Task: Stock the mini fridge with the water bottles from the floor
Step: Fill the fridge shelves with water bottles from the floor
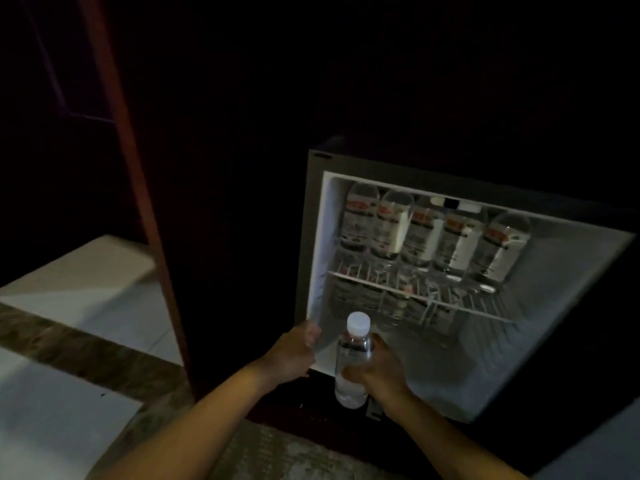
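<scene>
Here, in the lower middle of the frame, the right hand [377,372] wraps its fingers and thumb around the body of a clear water bottle [352,358]. The bottle stands upright in the hand, its white cap [358,323] at the top, right in front of the lower left part of the fridge opening.

Just left of it, the left hand [294,353] reaches to the lower left corner of the opening. Its fingers are bent against the pale front edge there. Blur hides whether they grip that edge or only touch it. Both bare forearms come up from the bottom of the frame.

Behind the hands the mini fridge [311,237] stands open and lit inside, filling the right centre of the frame. A white wire shelf [460,308] crosses the inside. On the shelf, a row of five bottles [420,233] sits side by side, each with a white label and a red band. Under the shelf, at the left, more bottles [367,301] show dimly through the wires; they are too blurred to count. The right part of the fridge's bottom [457,368] is bare.

To the left of the fridge, a reddish wooden edge [138,188] runs from the top of the frame down to the floor. At lower left lies the pale tiled floor [52,427], crossed by a dark speckled band [86,344]. The rest of the room is in darkness.
</scene>
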A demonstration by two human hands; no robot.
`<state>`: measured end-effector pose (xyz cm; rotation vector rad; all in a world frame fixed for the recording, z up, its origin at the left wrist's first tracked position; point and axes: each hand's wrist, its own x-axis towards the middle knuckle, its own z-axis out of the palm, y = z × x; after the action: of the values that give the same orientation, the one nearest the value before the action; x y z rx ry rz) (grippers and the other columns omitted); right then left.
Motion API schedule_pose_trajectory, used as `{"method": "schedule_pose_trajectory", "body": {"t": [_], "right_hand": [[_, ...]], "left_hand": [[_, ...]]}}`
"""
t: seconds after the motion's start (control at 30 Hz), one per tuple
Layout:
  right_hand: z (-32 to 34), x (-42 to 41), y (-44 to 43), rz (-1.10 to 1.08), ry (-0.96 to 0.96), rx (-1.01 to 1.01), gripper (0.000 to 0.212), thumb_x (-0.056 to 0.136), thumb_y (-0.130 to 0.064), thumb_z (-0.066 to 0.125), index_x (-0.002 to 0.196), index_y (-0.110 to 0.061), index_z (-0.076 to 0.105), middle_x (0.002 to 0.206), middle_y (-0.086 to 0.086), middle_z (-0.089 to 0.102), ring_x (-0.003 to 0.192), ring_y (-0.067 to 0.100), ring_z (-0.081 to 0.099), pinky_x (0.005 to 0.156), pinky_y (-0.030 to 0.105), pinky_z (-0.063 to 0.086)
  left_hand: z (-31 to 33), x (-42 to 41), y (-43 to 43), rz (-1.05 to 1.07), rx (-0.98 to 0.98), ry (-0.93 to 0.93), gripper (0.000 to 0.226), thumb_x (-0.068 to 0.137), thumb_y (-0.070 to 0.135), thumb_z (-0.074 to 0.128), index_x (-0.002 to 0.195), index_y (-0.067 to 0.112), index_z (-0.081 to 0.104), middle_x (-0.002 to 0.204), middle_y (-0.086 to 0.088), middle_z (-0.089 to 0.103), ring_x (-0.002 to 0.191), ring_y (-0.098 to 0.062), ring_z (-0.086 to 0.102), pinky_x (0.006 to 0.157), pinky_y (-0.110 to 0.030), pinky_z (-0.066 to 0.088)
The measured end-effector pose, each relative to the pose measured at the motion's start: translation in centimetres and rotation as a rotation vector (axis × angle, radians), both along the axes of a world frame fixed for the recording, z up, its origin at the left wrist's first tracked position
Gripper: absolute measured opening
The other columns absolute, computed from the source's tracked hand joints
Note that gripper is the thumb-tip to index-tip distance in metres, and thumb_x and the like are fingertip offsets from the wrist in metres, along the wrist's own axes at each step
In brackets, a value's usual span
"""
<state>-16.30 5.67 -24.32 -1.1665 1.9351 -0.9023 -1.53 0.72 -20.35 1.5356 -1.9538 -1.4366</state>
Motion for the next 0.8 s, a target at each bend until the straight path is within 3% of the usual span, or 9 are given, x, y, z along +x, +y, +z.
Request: {"method": "schedule_pose_trajectory", "body": {"t": [0.1, 0.2, 0.3, 0.37, 0.47, 0.57, 0.63, 0.7, 0.8], "right_hand": [[-2.5, -2.3, -2.7, -0.095, -0.072, -0.013, 0.053, 0.069, -0.011, 0.073, 0.119, -0.019, 0.057, 0.113, 0.005, 0.066, 0.104, 0.027, 0.062, 0.087, 0.034, 0.051], [-4.4, -3.5, -5.4, -0.155, -0.074, -0.041, 0.044, 0.072, -0.023, 0.074, 0.113, -0.018, 0.059, 0.104, 0.001, 0.066, 0.100, 0.024, 0.062, 0.079, 0.028, 0.045], [-7.1, -4.1, -8.3, -0.200, -0.102, -0.031, 0.039, 0.058, -0.042, 0.070, 0.095, -0.033, 0.058, 0.094, -0.001, 0.065, 0.096, 0.029, 0.066, 0.079, 0.039, 0.053], [-7.8, -4.3, -9.4, -0.215, -0.091, -0.055, 0.034, 0.058, -0.037, 0.071, 0.089, -0.030, 0.057, 0.094, -0.001, 0.068, 0.093, 0.025, 0.066, 0.080, 0.038, 0.054], [-7.3, -4.3, -10.6, -0.159, -0.134, -0.094, 0.029, 0.076, -0.008, 0.070, 0.093, -0.024, 0.053, 0.086, -0.005, 0.058, 0.085, 0.016, 0.056, 0.074, 0.022, 0.045], [-7.7, -4.7, -11.4, -0.125, -0.135, -0.112, 0.053, 0.061, -0.027, 0.073, 0.103, -0.002, 0.052, 0.093, 0.005, 0.063, 0.093, 0.025, 0.060, 0.076, 0.029, 0.051], [-9.1, -5.2, -11.4, -0.054, -0.110, -0.086, 0.075, 0.053, -0.036, 0.074, 0.116, -0.003, 0.050, 0.108, 0.008, 0.064, 0.101, 0.025, 0.061, 0.088, 0.038, 0.051], [-9.0, -5.0, -10.3, -0.036, -0.072, -0.067, 0.076, 0.060, -0.034, 0.075, 0.124, -0.011, 0.042, 0.116, 0.005, 0.060, 0.108, 0.025, 0.059, 0.093, 0.040, 0.049], [-9.7, -4.6, -9.1, -0.056, -0.115, -0.076, 0.066, 0.075, -0.007, 0.072, 0.129, -0.017, 0.034, 0.118, -0.002, 0.053, 0.109, 0.017, 0.053, 0.098, 0.036, 0.046]], "left_hand": [[-3.1, -2.9, -2.2, -0.005, -0.006, -0.007, 0.040, 0.092, 0.007, 0.041, 0.131, 0.015, 0.044, 0.130, -0.007, 0.051, 0.115, -0.023, 0.052, 0.095, -0.038, 0.048], [-4.9, -4.8, -3.8, 0.059, 0.033, 0.071, 0.037, 0.095, 0.018, 0.042, 0.132, 0.016, 0.045, 0.129, -0.009, 0.054, 0.117, -0.027, 0.054, 0.094, -0.038, 0.047], [-5.9, -5.8, -5.1, 0.070, 0.017, 0.133, 0.036, 0.097, 0.012, 0.037, 0.132, 0.014, 0.046, 0.133, -0.010, 0.049, 0.122, -0.026, 0.050, 0.095, -0.029, 0.043], [-6.3, -6.0, -5.5, 0.081, 0.030, 0.187, 0.034, 0.098, 0.010, 0.036, 0.129, 0.011, 0.049, 0.114, -0.003, 0.057, 0.109, -0.018, 0.055, 0.082, -0.019, 0.043], [-6.8, -6.5, -6.2, 0.107, 0.073, 0.314, 0.028, 0.096, -0.001, 0.035, 0.112, 0.007, 0.057, 0.089, 0.005, 0.051, 0.067, 0.009, 0.053, 0.057, -0.002, 0.041], [-6.9, -6.6, -6.6, 0.121, 0.124, 0.366, 0.031, 0.094, -0.006, 0.034, 0.100, 0.014, 0.057, 0.080, 0.006, 0.062, 0.056, 0.007, 0.056, 0.050, -0.002, 0.042], [-7.5, -6.5, -6.8, 0.149, 0.190, 0.399, 0.026, 0.098, 0.008, 0.035, 0.100, 0.019, 0.058, 0.082, 0.006, 0.066, 0.066, 0.002, 0.057, 0.058, -0.012, 0.043], [-7.6, -6.4, -6.7, 0.199, 0.269, 0.440, 0.037, 0.099, 0.034, 0.032, 0.127, 0.020, 0.051, 0.112, -0.003, 0.063, 0.088, -0.010, 0.059, 0.073, -0.021, 0.046], [-7.7, -6.6, -6.7, 0.245, 0.366, 0.513, 0.057, 0.097, 0.048, 0.021, 0.132, 0.014, 0.049, 0.130, -0.009, 0.057, 0.111, -0.022, 0.056, 0.091, -0.028, 0.042]]}}
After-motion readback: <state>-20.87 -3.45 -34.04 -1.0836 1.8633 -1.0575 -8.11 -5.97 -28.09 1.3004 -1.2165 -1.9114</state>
